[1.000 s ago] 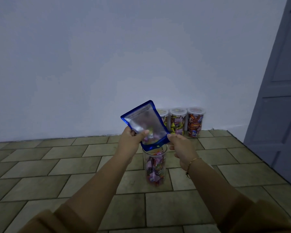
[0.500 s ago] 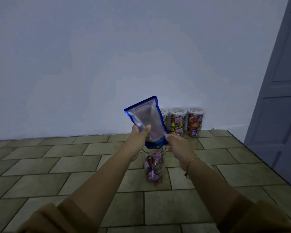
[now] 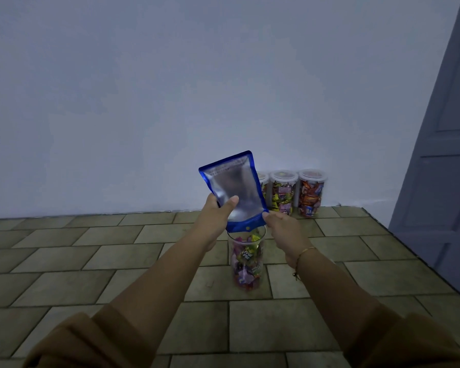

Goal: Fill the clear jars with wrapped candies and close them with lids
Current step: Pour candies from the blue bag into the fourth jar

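Observation:
A clear jar [image 3: 247, 261] without a lid stands on the tiled floor, nearly full of colourful wrapped candies. Right above its mouth I hold a blue-edged clear pouch [image 3: 234, 189] upside down, its opening over the jar; the pouch looks almost empty. My left hand [image 3: 218, 216] grips the pouch's left side, thumb on its front. My right hand [image 3: 282, 229] pinches the pouch's lower right corner by the jar's rim.
Three lidded jars full of candies stand against the white wall: one half hidden behind the pouch [image 3: 263, 185], one in the middle [image 3: 282, 192], one on the right [image 3: 311, 192]. A grey-blue door [image 3: 446, 155] rises at the right. Brown tiles [image 3: 91, 261] cover the floor.
The pouch has tipped more upright over the jar, its closed end rising. Both hands kept their grip and moved slightly towards the jar's mouth.

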Motion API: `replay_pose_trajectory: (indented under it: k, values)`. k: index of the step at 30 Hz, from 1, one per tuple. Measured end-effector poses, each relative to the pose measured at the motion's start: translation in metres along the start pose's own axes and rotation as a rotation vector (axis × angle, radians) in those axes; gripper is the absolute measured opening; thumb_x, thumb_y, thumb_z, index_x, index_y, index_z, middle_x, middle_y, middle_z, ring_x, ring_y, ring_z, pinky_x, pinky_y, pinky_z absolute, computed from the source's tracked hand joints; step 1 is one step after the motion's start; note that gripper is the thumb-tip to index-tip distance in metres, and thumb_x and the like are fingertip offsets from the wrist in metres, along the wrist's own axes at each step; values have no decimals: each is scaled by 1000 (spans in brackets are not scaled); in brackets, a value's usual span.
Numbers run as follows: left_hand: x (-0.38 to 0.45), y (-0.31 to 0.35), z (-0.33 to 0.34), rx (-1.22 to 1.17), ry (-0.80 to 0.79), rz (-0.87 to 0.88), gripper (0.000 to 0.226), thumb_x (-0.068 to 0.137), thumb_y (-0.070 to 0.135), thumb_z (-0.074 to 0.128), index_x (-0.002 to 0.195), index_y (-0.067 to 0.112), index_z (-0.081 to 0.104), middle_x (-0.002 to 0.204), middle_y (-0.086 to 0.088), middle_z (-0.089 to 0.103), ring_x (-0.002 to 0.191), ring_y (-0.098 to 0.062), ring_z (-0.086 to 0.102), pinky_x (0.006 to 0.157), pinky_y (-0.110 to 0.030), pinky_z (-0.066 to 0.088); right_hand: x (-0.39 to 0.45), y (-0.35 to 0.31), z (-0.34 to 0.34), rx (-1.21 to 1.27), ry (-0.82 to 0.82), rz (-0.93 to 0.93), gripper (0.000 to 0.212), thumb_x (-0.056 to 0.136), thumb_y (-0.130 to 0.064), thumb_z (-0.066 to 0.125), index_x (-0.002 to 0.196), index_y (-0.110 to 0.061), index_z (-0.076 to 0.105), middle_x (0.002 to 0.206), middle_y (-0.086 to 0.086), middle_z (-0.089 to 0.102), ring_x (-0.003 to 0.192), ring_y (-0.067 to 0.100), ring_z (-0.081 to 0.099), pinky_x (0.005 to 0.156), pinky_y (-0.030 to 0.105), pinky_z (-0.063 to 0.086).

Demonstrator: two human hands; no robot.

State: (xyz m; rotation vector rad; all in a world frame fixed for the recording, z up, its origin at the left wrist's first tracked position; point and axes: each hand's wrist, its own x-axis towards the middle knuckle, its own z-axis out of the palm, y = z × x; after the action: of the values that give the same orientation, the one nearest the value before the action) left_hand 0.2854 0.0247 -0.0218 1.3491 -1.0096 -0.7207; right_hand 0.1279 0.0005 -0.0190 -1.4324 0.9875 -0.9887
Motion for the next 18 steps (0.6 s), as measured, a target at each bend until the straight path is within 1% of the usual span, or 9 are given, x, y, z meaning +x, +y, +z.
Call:
replay_pose_trajectory:
  k: [3, 4, 7, 9, 10, 11, 13, 15, 18]
  values:
    - [-1, 2, 1, -33, 20, -22, 58, 77, 57, 63, 120, 20, 50, 121, 1, 61, 111, -21, 58, 99, -47, 47, -2, -3, -1, 54, -4, 17, 12, 97, -22, 48, 102, -19, 59, 76, -9, 52, 69, 2, 45, 58, 18, 35]
    - [-2, 2, 1, -63, 18, -28, 59, 75, 57, 65, 120, 20, 51, 121, 0, 62, 111, -21, 59, 99, -47, 47, -3, -4, -2, 85, -12, 30, 9, 96, -23, 50, 100, -20, 58, 78, -10, 54, 71, 2, 46, 59, 18, 35]
    - [-5, 3, 1, -207, -1, -11, 37, 88, 33, 64, 121, 19, 54, 120, 2, 64, 110, -19, 61, 98, -42, 48, -6, -4, -3, 209, -40, 37, 6, 92, -22, 58, 97, -21, 60, 86, -12, 60, 77, 0, 52, 61, 20, 35]
    - [-10, 3, 2, -277, -5, -26, 24, 89, 25, 63, 111, 20, 58, 114, 3, 66, 108, -17, 61, 96, -38, 49, -6, -1, -2, 250, -58, 29, 16, 88, -21, 64, 104, -18, 62, 93, -9, 63, 83, 1, 55, 62, 21, 34]
    - [-12, 2, 2, -295, 10, -39, 25, 86, 26, 65, 109, 19, 60, 114, 2, 66, 110, -19, 60, 98, -40, 47, -6, 0, 0, 249, -65, 24, 18, 86, -20, 65, 104, -16, 63, 94, -9, 64, 84, 1, 56, 63, 22, 35]
    - [-13, 2, 4, -304, 17, -54, 32, 81, 30, 69, 109, 17, 61, 117, -1, 65, 114, -21, 58, 101, -43, 45, -6, 2, 1, 236, -67, 15, 16, 86, -19, 66, 101, -14, 64, 92, -8, 65, 83, 2, 57, 65, 22, 38]
    - [-15, 1, 5, -327, 29, -85, 42, 72, 35, 73, 107, 14, 63, 118, -6, 66, 114, -25, 59, 102, -46, 44, -3, 2, 1, 230, -34, -7, 8, 85, -14, 66, 93, -12, 67, 88, -3, 68, 80, 7, 60, 71, 23, 46]
    - [-17, 0, 3, -381, 39, -111, 31, 79, 30, 70, 103, 11, 65, 110, -8, 69, 105, -27, 64, 97, -43, 49, 0, 2, -1, 253, 26, -8, 3, 86, -9, 65, 87, -11, 67, 84, 0, 68, 76, 9, 62, 66, 19, 47]
    - [-17, -3, -7, -436, 98, -133, 30, 88, 26, 65, 111, 7, 64, 106, -10, 71, 96, -26, 67, 88, -38, 53, 2, 2, -6, 224, 64, -4, 3, 87, -6, 63, 88, -8, 65, 80, -1, 65, 71, 8, 60, 62, 18, 46]
